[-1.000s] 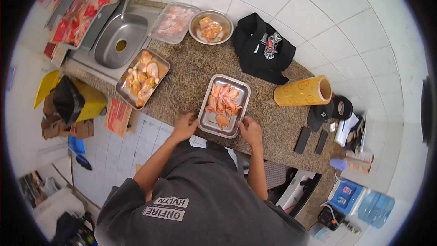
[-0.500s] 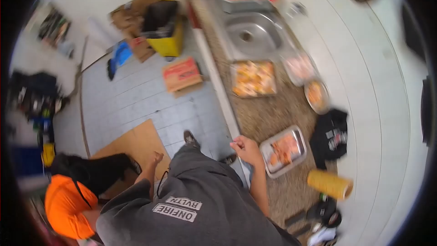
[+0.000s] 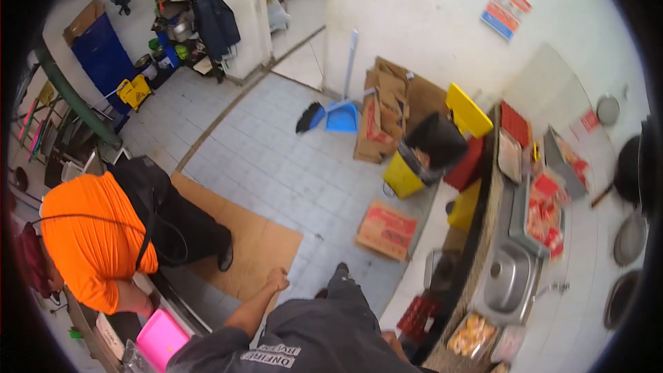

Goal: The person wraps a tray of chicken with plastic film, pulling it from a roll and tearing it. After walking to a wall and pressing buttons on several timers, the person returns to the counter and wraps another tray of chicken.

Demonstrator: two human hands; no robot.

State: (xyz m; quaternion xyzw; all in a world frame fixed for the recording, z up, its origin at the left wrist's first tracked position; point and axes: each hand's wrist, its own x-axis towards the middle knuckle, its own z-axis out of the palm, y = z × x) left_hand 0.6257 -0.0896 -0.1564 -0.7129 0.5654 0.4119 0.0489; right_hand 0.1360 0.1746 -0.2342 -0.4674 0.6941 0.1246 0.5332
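Observation:
My left hand (image 3: 277,280) is held out ahead of my body, over the edge of a cardboard sheet (image 3: 276,238) on the floor. Its fingers are curled closed, with nothing visible in them. Low in the view, my right hand (image 3: 395,342) shows only in part beside my dark shirt (image 3: 324,335), and its fingers cannot be made out. To its right is the counter with a tray of yellow and pale food pieces (image 3: 472,336).
A co-worker in an orange shirt (image 3: 90,235) bends over a pink tray (image 3: 162,338) at left. Ahead lie a red-and-white box (image 3: 387,230), a yellow bin (image 3: 404,176) and a blue dustpan (image 3: 342,117). A sink (image 3: 507,280) is at right.
The view has swung left and up toward the room, so the counter sits farther right. My right hand, earlier raised beside the counter, is now low and mostly hidden.

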